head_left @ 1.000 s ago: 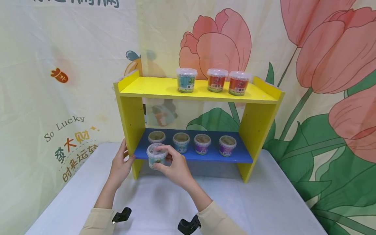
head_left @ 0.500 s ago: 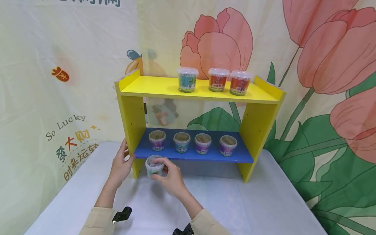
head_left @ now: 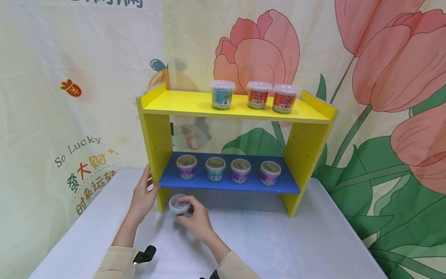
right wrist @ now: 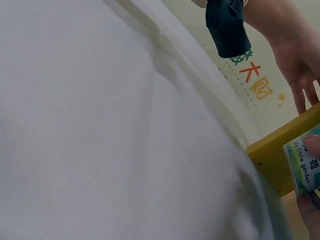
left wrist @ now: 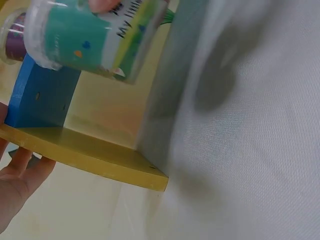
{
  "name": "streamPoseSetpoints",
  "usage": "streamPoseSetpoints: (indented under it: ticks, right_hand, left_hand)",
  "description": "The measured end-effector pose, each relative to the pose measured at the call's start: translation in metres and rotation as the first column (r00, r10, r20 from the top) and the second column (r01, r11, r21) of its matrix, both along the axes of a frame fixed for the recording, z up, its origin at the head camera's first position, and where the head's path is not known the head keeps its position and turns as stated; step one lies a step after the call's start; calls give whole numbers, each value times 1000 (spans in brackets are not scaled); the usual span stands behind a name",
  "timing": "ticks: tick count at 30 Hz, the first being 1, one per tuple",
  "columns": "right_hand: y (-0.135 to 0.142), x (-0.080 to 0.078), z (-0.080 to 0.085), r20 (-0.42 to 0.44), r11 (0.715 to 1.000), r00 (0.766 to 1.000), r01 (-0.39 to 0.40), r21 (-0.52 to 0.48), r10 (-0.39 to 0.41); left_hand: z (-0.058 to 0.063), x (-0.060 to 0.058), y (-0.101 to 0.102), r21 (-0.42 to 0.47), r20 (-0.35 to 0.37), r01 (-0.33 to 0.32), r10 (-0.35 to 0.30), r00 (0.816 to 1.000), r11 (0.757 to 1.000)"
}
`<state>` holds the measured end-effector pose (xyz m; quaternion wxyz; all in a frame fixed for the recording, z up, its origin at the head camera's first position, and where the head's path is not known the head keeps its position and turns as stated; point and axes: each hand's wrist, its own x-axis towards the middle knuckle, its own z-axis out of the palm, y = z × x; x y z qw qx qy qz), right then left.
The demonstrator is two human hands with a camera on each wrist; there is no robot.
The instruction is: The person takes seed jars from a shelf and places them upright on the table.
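My right hand (head_left: pixel 198 221) pinches a small clear-lidded plastic tub (head_left: pixel 175 204) between thumb and fingers, low in front of the shelf unit's left end. Its teal and green label (left wrist: pixel 77 35) reads "My little garden" in the wrist views. The tub is held below the level of the blue shelf (head_left: pixel 223 186), above the white tablecloth, where a shadow falls. My left hand (head_left: pixel 144 197) grips the front edge of the unit's yellow left side panel (head_left: pixel 153 147), thumb in front near the blue shelf's corner, fingers around the outer side.
On the yellow top shelf (head_left: pixel 184 100) stand a teal tub (head_left: pixel 222 97) and two red tubs (head_left: pixel 258 97). Several tubs, purple (head_left: pixel 240 173) and blue (head_left: pixel 215 171), line the blue shelf. Behind hangs a tulip-print cloth (head_left: pixel 258 50); a white cloth (head_left: pixel 251 248) covers the table.
My right hand has lowered the teal tub from in front of the blue shelf to below it, slightly leftward, uncovering the leftmost purple tub. My left hand has stayed on the side panel.
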<state>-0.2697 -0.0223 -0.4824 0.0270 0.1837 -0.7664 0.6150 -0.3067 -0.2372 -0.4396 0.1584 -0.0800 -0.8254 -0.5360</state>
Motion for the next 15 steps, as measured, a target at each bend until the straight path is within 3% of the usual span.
streamPoseSetpoints:
  ticks: [15]
  right_hand:
    - [-14, -3, -23, 57, 1000, 998, 28, 12, -28]
  left_hand:
    - [-2, 0, 0, 12, -7, 12, -12, 1000, 1000]
